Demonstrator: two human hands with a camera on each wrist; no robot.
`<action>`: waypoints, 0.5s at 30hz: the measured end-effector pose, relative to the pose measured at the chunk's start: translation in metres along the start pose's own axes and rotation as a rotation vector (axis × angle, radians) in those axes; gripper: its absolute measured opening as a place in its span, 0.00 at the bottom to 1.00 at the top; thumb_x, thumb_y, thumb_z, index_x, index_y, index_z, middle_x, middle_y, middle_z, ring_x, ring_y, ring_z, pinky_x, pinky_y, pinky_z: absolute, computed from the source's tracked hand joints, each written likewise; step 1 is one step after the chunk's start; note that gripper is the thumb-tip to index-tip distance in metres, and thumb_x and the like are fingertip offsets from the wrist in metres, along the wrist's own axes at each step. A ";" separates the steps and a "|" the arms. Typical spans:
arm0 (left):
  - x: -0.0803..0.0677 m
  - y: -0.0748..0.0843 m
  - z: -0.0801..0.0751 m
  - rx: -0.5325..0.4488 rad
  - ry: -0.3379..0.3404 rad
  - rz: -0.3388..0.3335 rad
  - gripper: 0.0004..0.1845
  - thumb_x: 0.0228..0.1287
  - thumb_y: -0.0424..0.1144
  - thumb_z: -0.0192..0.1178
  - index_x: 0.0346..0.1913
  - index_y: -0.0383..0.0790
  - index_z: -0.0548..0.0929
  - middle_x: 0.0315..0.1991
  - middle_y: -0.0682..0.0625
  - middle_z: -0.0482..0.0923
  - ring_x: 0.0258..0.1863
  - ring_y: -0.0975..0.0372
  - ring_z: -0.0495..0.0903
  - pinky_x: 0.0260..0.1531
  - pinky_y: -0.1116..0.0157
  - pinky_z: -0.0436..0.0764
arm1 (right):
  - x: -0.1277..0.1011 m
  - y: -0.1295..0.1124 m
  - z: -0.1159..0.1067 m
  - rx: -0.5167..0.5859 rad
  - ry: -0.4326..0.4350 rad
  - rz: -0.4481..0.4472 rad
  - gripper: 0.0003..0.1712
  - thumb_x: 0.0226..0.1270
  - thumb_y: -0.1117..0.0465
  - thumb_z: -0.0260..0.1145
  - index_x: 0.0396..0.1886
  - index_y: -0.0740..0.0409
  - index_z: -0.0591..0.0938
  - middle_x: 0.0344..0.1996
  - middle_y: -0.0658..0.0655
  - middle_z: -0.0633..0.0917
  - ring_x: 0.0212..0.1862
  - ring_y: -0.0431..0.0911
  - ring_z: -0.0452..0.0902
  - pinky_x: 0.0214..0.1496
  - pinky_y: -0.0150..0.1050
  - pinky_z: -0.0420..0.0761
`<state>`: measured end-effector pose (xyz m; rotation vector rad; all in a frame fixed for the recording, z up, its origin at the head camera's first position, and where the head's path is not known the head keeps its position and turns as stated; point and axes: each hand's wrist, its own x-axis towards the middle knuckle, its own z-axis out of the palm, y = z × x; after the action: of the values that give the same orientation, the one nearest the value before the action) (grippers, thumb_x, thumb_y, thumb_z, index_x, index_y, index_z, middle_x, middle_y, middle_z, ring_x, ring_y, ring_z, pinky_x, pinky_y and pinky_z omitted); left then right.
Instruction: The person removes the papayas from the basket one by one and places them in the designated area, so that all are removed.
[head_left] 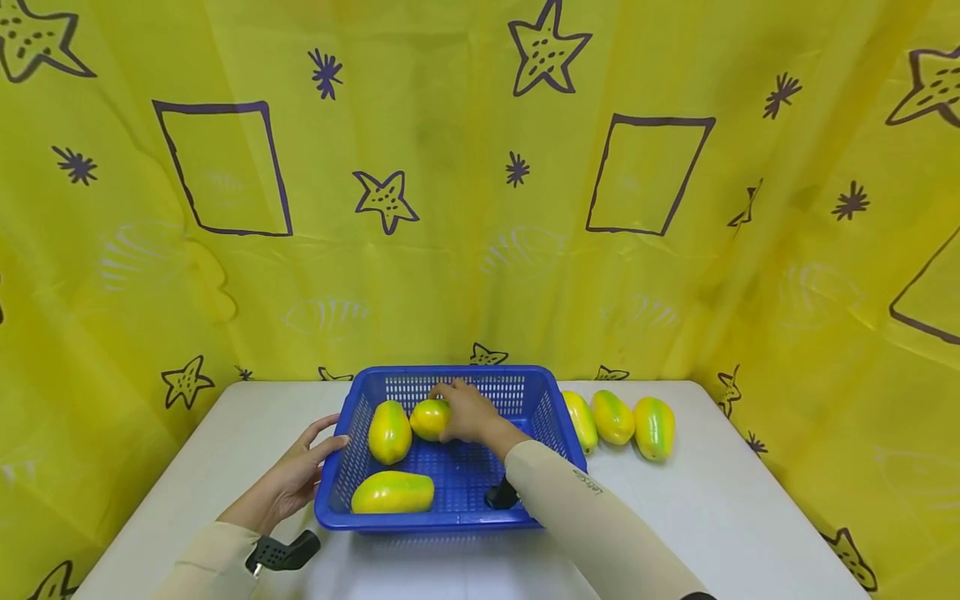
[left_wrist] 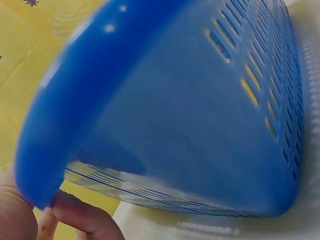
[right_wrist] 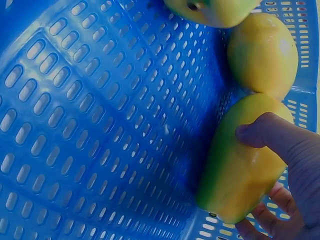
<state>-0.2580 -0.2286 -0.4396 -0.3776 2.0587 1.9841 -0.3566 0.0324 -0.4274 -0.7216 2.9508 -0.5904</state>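
A blue plastic basket (head_left: 457, 523) with slotted walls stands on the table. My left hand (head_left: 298, 473) grips its left rim; in the left wrist view the thumb and fingers pinch the rim's edge (left_wrist: 42, 165). Inside the basket, toward the back, my right hand (head_left: 471, 413) holds a yellow-green papaya (head_left: 430, 419), thumb on one side and fingers round the other in the right wrist view. A second papaya (head_left: 390, 433) lies just left of it, touching it in the right wrist view. Along the front wall lies a third papaya (head_left: 393, 492).
Outside the basket on the right, three more papayas (head_left: 655, 428) lie in a row on the white table (head_left: 720, 508), the nearest one partly hidden by the basket. A yellow patterned curtain (head_left: 442, 275) hangs behind the table and at both sides.
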 end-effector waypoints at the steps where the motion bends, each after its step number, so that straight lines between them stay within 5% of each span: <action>1: 0.000 0.000 0.000 -0.001 -0.001 -0.001 0.40 0.72 0.48 0.56 0.78 0.51 0.47 0.58 0.36 0.73 0.40 0.56 0.85 0.42 0.55 0.87 | 0.000 0.000 0.000 0.000 -0.001 0.002 0.38 0.44 0.60 0.81 0.59 0.43 0.78 0.53 0.56 0.76 0.53 0.51 0.73 0.55 0.50 0.79; 15: 0.000 0.000 0.001 -0.005 -0.013 -0.009 0.41 0.72 0.49 0.56 0.79 0.52 0.44 0.63 0.32 0.67 0.41 0.56 0.84 0.43 0.54 0.87 | -0.001 0.005 0.003 -0.004 0.012 -0.019 0.38 0.45 0.57 0.80 0.60 0.44 0.78 0.54 0.55 0.77 0.54 0.51 0.74 0.57 0.51 0.79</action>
<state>-0.2581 -0.2278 -0.4398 -0.3743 2.0405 1.9821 -0.3572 0.0361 -0.4321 -0.7494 2.9604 -0.5931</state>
